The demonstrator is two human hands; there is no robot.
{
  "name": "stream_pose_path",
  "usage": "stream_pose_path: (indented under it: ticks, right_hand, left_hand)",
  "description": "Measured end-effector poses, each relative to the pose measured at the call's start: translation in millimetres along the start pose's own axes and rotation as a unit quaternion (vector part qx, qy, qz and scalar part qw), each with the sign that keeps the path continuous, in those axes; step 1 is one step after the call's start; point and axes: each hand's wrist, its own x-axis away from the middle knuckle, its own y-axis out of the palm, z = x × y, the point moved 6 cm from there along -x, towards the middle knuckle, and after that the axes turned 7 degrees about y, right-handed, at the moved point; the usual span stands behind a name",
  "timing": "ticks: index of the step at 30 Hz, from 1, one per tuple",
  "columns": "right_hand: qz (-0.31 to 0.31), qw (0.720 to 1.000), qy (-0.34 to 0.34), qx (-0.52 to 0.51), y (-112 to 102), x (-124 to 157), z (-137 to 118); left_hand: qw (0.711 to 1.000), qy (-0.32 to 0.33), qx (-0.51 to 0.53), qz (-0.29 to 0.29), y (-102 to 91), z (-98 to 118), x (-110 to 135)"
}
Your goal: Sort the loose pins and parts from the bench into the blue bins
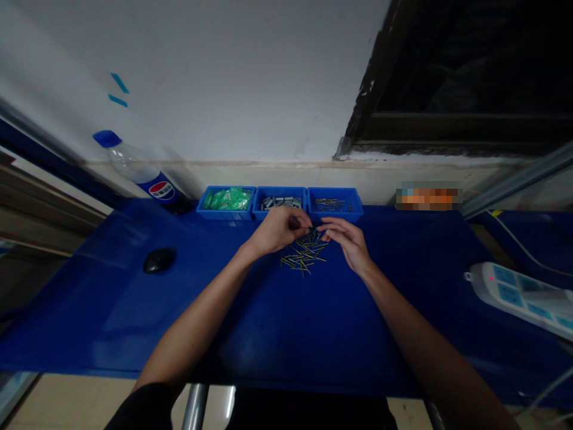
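A loose pile of thin metal pins (304, 254) lies on the blue table mat (277, 322). My left hand (280, 228) hovers at the pile's far left edge, fingers curled in a pinch on something too small to name. My right hand (347, 239) rests at the pile's right side, fingertips together over the pins. Behind the hands stand three blue trays in a row: one with green parts (227, 200), one with grey pieces (280, 203), one with more pins (335, 204).
A cola bottle (143, 173) leans at the back left. A black mouse (158, 260) sits left of the hands. A white power strip (521, 292) with a red light lies at the right. The wall runs just behind the trays.
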Motion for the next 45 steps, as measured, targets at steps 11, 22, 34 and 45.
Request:
stream_pose_path:
  ticks: [11, 22, 34, 45]
  right_hand:
    - [-0.041, 0.999, 0.012, 0.022, 5.8, 2.0, -3.6]
    - [-0.033, 0.999, 0.014, 0.019, 3.9, 2.8, -2.2]
    - [0.040, 0.999, 0.000, -0.012, -2.8, 1.1, -3.2]
    - [0.060, 0.997, -0.002, -0.039, -2.6, 1.8, -8.3]
  left_hand:
    - [0.998, -0.018, 0.051, 0.015, 3.5, 0.0, -1.4]
    - [0.998, -0.017, 0.044, 0.030, 4.3, -8.1, -0.9]
    - [0.993, -0.014, -0.093, -0.072, 5.7, -11.3, 3.0]
    - [0.930, -0.093, -0.249, -0.252, -0.3, -13.7, 25.9]
